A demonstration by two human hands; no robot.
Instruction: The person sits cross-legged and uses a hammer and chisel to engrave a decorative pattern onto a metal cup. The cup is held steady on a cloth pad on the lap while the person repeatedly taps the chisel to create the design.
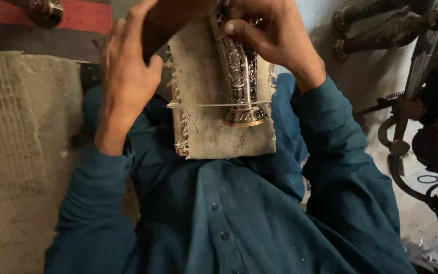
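Closest to my camera is my own teal buttoned shirt (pixel 229 218), its cloth soft and creased, filling the lower frame. Above it a worn, pale fabric pad (pixel 204 116) with frayed edges rests against my lap, with a thin string (pixel 209 105) stretched across it.

Lying on the pad is a metal vase (pixel 240 76), slim and flared at its round foot, its surface covered with fine engraved patterning, dark in the recesses and bright on the raised parts. The patterning looks complete over the stretch I can see; the top is hidden, so I judge the work well along but cannot tell what remains.

My right hand (pixel 275 35) has its fingers closed around the vase's upper part. My left hand (pixel 128 71) has its fingers curled over a dark object at the pad's top edge, too hidden to identify.

Rough sacking (pixel 21 152) lies to the left; rusty metal parts (pixel 422 101) to the right.
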